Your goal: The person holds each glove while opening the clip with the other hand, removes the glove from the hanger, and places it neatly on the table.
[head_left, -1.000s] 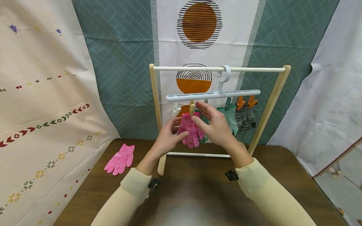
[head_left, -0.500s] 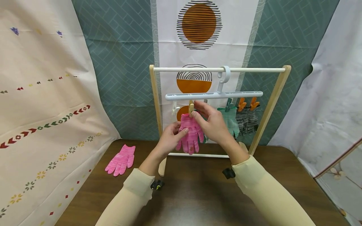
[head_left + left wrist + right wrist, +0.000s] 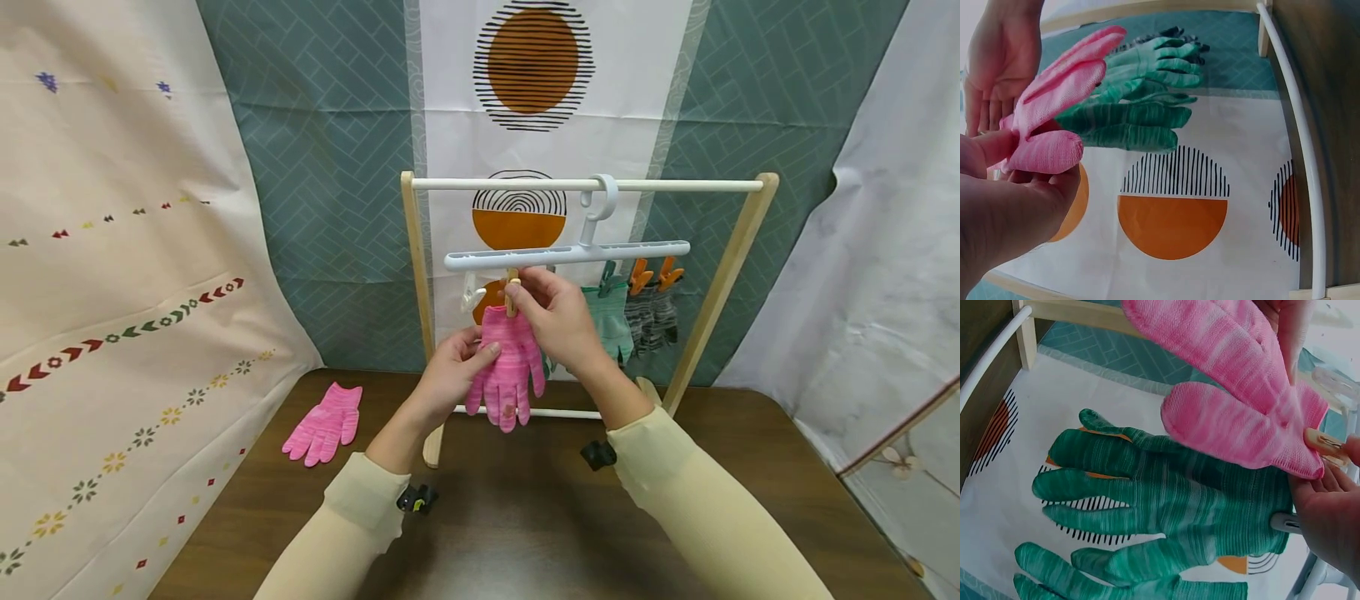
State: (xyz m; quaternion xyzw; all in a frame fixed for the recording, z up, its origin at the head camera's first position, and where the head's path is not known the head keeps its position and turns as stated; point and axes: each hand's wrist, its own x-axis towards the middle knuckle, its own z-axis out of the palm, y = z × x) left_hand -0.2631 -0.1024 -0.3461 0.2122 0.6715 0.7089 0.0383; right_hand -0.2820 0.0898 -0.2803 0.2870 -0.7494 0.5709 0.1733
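A pink knit glove (image 3: 510, 367) hangs fingers down below the pale blue hanger (image 3: 525, 258). My left hand (image 3: 450, 365) pinches the glove's edge between thumb and fingers. At its cuff, my right hand (image 3: 561, 321) pinches a wooden clothespin (image 3: 512, 300) that sits on the cuff, as the right wrist view (image 3: 1322, 442) shows. Behind it hangs a dark green glove (image 3: 1179, 494) with a grey clip (image 3: 1285, 522) on its cuff. Another pink glove (image 3: 324, 423) lies flat on the table, left of the rack.
The hanger hooks over the white bar (image 3: 480, 184) of a wooden rack (image 3: 731, 275). Light green gloves (image 3: 613, 321) and grey-black gloves (image 3: 654, 321) hang at the right under green and orange clips. A white clip (image 3: 471, 296) hangs at the left end. Brown table (image 3: 510, 517) below.
The pink glove has come lower and shows more fully. My left fingers have closed on its edge, and my right thumb and fingers have moved onto the clothespin.
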